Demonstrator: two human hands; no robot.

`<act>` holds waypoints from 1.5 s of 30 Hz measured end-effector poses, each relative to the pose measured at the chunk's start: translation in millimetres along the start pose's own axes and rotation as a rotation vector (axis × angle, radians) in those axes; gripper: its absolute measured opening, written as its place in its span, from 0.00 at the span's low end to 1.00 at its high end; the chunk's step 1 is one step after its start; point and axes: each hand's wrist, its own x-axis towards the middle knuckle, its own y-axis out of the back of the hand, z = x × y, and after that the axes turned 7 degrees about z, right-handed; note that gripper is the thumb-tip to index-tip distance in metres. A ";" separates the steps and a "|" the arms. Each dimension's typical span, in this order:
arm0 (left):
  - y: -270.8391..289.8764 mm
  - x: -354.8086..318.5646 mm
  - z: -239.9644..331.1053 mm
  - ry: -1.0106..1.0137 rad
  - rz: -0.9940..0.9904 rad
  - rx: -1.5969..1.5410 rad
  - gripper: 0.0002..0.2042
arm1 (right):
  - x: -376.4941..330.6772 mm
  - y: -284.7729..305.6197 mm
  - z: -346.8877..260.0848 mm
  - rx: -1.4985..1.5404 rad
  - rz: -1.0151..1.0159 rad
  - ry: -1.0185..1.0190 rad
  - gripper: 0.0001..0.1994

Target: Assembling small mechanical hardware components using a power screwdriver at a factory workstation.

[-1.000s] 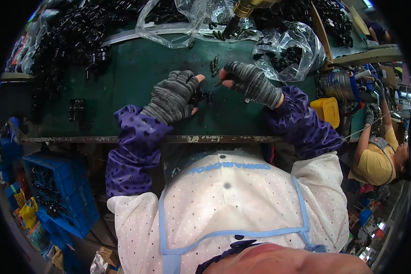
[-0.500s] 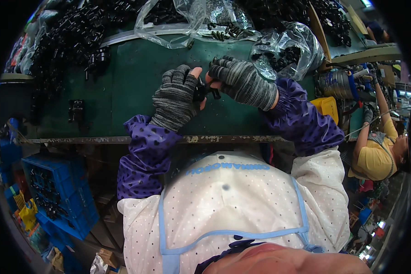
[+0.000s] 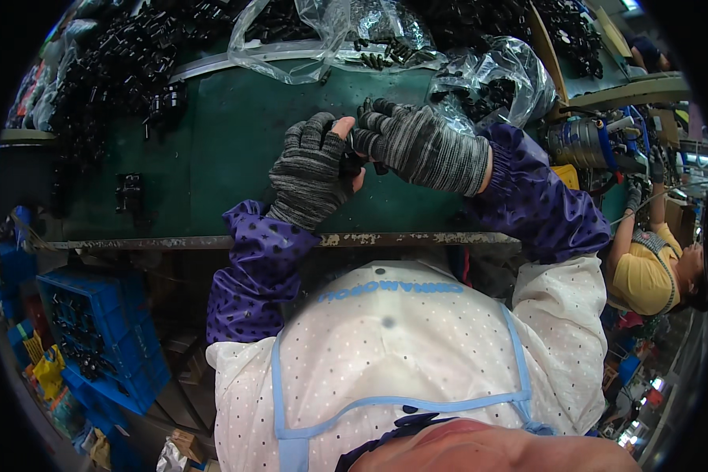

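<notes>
My left hand (image 3: 310,169), in a grey striped glove with bare fingertips, is closed around a small black plastic part (image 3: 352,164). Its thumb and fingers hide most of the part's shape. My right hand (image 3: 425,148), gloved the same way, meets it from the right, fingers bent and pressed together at the part's upper end. Whether the right fingers grip the part itself or a smaller piece is hidden behind the glove. Both hands are just above the green tabletop (image 3: 236,157). A single black part (image 3: 130,193) lies apart on the left of the table.
Piles of black parts (image 3: 126,71) cover the far left. Clear plastic bags (image 3: 519,79) with black pieces lie along the back, beside a metal strip (image 3: 212,64). A blue crate (image 3: 102,330) of parts stands lower left. A co-worker in yellow (image 3: 645,271) is at the right.
Both hands have shifted slightly right; the right hand has turned, its wrist moving outward and its back showing more. The black part stays between them. The co-worker's arms have moved.
</notes>
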 end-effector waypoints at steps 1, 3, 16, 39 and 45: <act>-0.2 -0.5 -1.4 0.006 -0.001 0.006 0.32 | 0.6 -1.1 0.3 0.007 0.003 0.005 0.09; -0.2 -0.5 -3.4 0.039 -0.069 -0.015 0.32 | 2.3 1.2 0.7 0.086 -0.071 -0.110 0.10; 9.5 2.6 -0.1 0.032 0.029 -0.014 0.32 | -7.1 47.3 60.2 0.462 0.466 -0.605 0.18; 10.3 9.1 -1.8 -0.031 0.169 0.034 0.32 | 44.4 35.9 79.9 1.893 0.659 -0.428 0.23; 5.0 12.7 1.3 -0.032 0.176 -0.014 0.34 | 46.9 29.0 64.1 1.926 0.668 -0.301 0.28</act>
